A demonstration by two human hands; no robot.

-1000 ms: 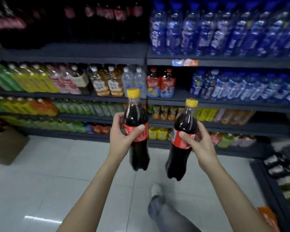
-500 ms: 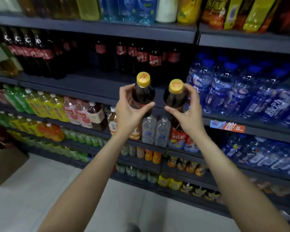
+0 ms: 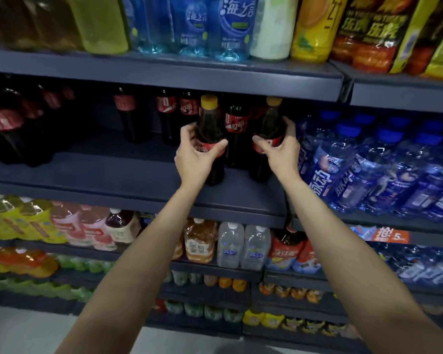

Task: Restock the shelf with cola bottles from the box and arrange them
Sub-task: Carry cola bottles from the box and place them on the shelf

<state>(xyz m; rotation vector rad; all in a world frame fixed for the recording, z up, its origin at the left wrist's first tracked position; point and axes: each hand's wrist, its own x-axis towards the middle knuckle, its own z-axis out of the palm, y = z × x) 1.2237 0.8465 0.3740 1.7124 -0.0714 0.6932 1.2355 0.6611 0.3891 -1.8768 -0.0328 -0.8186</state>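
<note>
I have two yellow-capped cola bottles in hand, one each. My left hand [image 3: 197, 155] is curled round the left cola bottle [image 3: 210, 131] at its red label, thumb in front and fingers behind; my right hand [image 3: 279, 149] grasps the right cola bottle [image 3: 270, 129] the same way. Both bottles stand upright, long axis running 12 to 6, with their bases at or just above the dark shelf board [image 3: 113, 175]; I cannot tell whether they have touched down yet.

The relation that matters: the standing stock is at 12 o'clock from both hands, deeper into the shelf. One red-labelled cola bottle [image 3: 237, 129] stands between and just behind my two, so pushing either bottle straight back runs alongside it, not into it. The left hand looks slightly nearer the shelf's front edge, since its bottle's base sits lower in view.

Counting: two bottles held; behind them I make out about four smaller red-labelled colas in the back row [image 3: 164, 111], and a cluster of large cola bottles [image 3: 8, 123] at 9 o'clock, too dark to count. The blue water bottles [image 3: 368, 169] at 3 o'clock sit just beside my right hand. I judge the next move is to set both down and release.
</note>
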